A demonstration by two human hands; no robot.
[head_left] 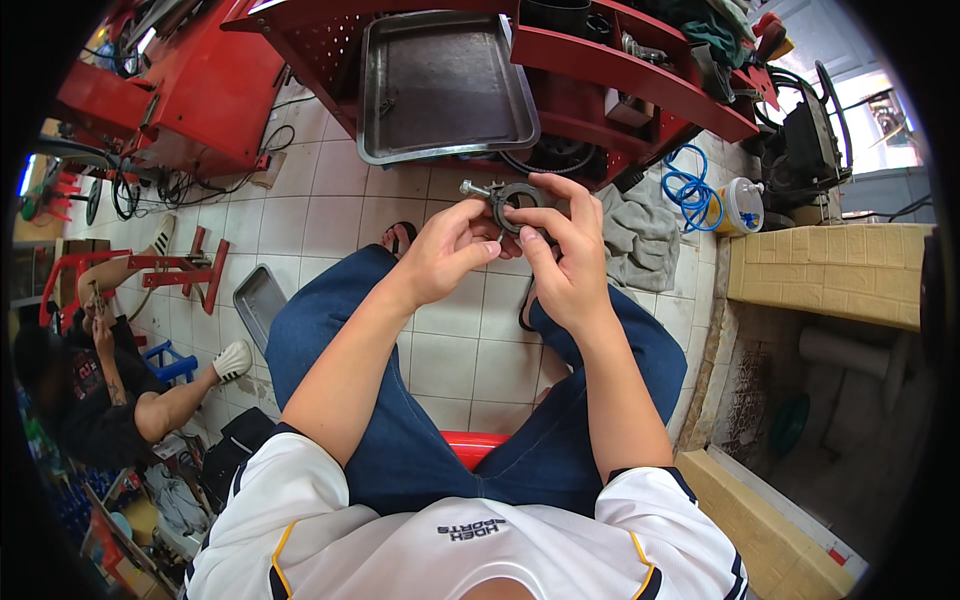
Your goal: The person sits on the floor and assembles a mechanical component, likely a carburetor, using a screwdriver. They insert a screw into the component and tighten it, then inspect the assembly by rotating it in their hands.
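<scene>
Between my two hands, above the tiled floor, is a dark metal ring clamp (512,196) with a bolt (474,188) sticking out to its left. My left hand (447,246) has its fingers closed on the clamp's lower left side, the thumb pressed near its bottom. From the right, my right hand (568,250) grips the ring, its fingers curled over the rim and its thumb beneath. Parts of the ring and several fingertips are hidden behind the hands.
A grey metal tray (450,85) rests on a red tool cart (630,60) ahead. At right are a grey cloth (635,235), a coiled blue hose (688,190) and a white-lidded bucket (742,206). Another person (100,390) sits at left, near a red stand (190,268) and a smaller tray (262,303).
</scene>
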